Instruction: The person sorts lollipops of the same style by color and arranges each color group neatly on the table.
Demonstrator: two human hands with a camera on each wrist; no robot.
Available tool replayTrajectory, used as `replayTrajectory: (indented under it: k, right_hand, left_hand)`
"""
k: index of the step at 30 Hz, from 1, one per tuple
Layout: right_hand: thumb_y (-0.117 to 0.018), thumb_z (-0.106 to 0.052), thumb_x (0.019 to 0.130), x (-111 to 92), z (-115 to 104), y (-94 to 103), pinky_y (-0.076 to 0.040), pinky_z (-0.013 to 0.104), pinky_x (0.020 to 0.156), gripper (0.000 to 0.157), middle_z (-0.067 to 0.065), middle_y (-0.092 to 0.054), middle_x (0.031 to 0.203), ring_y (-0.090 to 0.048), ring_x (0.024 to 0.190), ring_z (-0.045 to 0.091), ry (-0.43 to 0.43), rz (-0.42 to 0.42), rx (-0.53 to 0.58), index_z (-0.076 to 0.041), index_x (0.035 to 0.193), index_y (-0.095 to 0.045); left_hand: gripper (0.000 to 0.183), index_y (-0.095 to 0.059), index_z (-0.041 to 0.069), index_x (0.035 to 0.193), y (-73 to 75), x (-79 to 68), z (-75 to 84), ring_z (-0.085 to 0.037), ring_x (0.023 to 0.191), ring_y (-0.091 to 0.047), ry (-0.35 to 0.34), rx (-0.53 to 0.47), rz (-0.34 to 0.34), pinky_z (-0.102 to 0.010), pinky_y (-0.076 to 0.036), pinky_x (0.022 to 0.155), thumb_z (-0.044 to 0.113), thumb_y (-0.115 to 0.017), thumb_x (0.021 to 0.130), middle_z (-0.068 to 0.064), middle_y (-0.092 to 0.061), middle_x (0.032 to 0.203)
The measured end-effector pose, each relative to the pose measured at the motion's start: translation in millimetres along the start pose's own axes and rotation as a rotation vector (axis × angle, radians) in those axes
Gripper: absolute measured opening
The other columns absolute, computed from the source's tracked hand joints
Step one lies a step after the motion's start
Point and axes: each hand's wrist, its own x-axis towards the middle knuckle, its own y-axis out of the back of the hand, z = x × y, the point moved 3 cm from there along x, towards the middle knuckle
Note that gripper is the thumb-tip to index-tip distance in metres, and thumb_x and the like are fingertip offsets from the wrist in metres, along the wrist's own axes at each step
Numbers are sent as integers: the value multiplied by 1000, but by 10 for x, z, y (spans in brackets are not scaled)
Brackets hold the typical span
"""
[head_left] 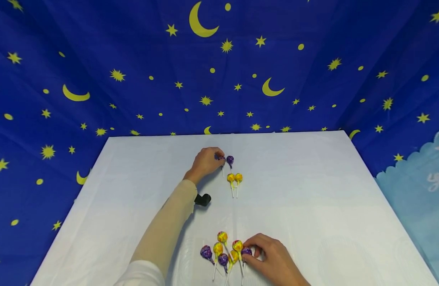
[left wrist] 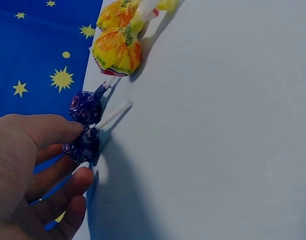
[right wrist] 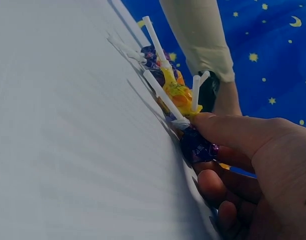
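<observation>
Near the far side of the table, my left hand [head_left: 206, 161] pinches a purple-wrapped lollipop [left wrist: 82, 147] by its candy head, the white stick pointing toward me. Just right of it lies another purple lollipop [head_left: 230, 160]. Two yellow lollipops [head_left: 234, 178] lie side by side a little closer. At the near side my right hand [head_left: 273, 256] holds a purple lollipop [right wrist: 199, 145] between thumb and fingers. That one sits at the right end of a loose cluster of yellow lollipops [head_left: 218, 248] and purple lollipops [head_left: 206, 252], sticks toward me.
A white-covered table [head_left: 312, 190] spreads under everything. Behind it hangs a blue curtain [head_left: 233, 99] with yellow moons and stars. A black wrist strap [head_left: 203, 200] sticks out from the left forearm. A light blue cloth [head_left: 419, 198] hangs at the right.
</observation>
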Motion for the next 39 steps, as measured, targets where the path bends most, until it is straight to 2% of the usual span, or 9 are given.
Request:
replayTrajectory:
  k: [6, 10, 15, 21, 24, 31, 39]
  right_hand:
    - [-74, -40, 83, 2, 5, 0, -43, 20, 59, 17, -22, -59, 85, -52, 67, 1, -8, 4, 18, -33, 96, -67]
    - [-75, -40, 83, 28, -5, -5, -43, 20, 58, 16, -22, -58, 83, -52, 66, 1, -8, 16, 17, -34, 96, -67]
    - [-74, -40, 83, 57, -25, -10, -42, 20, 57, 16, -21, -57, 81, -52, 66, 1, -1, 22, 11, -34, 96, -67]
    - [-75, -39, 83, 28, -23, 0, -41, 20, 56, 15, -22, -56, 80, -51, 65, 1, -2, 28, 14, -33, 95, -68]
    - [-76, -37, 82, 13, -19, 2, -42, 20, 56, 15, -23, -56, 80, -52, 65, 1, -7, 27, 19, -34, 95, -68]
    - [-75, -38, 83, 28, -20, 1, -42, 20, 56, 15, -22, -56, 79, -52, 65, 2, -20, 23, 20, -33, 95, -68]
    - [-75, -38, 82, 5, -23, 7, -42, 20, 57, 15, -23, -56, 78, -52, 65, 1, -15, 33, 9, -34, 95, -68]
  left_hand:
    - [20, -71, 16, 104, -16, -30, -11, -16, 93, -58, -9, -24, -5, -37, -45, 86, 26, -71, 87, 4, -66, 96]
    - [28, -69, 15, 111, 36, -53, -44, -17, 100, -58, -17, -44, 15, -39, -43, 91, 30, -70, 88, 2, -66, 103]
    - [34, -67, 18, 115, 118, -132, -145, -19, 106, -56, 31, -98, 35, -42, -40, 94, 38, -69, 88, 4, -65, 109]
    - [35, -65, 21, 116, 107, -240, -218, -17, 94, -57, 34, -169, 7, -40, -44, 83, 42, -67, 89, 5, -64, 107]
    - [35, -65, 19, 117, 85, -304, -233, -16, 89, -57, 37, -183, 22, -39, -45, 79, 40, -67, 89, 4, -65, 105]
    - [39, -63, 13, 121, 96, -489, -269, -16, 78, -55, 92, -228, 115, -35, -44, 72, 36, -67, 90, 4, -64, 102]
    - [37, -65, 12, 119, 136, -673, -256, -15, 77, -56, 90, -227, 94, -35, -44, 71, 33, -69, 89, 2, -66, 102]
